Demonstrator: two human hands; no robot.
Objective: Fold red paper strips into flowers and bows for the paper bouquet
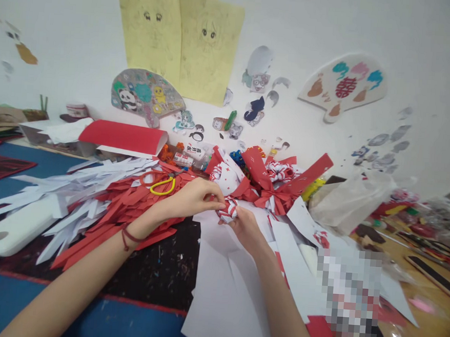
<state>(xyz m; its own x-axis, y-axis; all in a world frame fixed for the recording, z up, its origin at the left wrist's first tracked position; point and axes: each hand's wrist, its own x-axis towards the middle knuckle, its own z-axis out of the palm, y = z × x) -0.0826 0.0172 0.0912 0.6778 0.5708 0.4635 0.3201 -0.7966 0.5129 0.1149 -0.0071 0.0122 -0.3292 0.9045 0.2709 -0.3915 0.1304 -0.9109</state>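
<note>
Between my two hands is a small red-and-white folded paper ball [227, 210], held above white paper sheets [225, 271]. My left hand [196, 196] pinches its upper left side with thumb and forefinger. From the lower right, my right hand [246, 227] grips the same ball, its fingers partly hidden behind it. Just beyond stand red-and-white paper bouquets [278, 185] with folded paper flowers. To the left of my left hand, scissors with yellow and red handles [162, 185] lie on a heap of red paper strips [129, 208].
White paper strips [88, 184] spread at the left, near a white plastic board [16, 228]. A red paper sheet [123, 136] rests on a box by the wall. At right are a plastic bag [351, 200] and a clutter of craft items. Paper fans [346, 87] hang on the wall.
</note>
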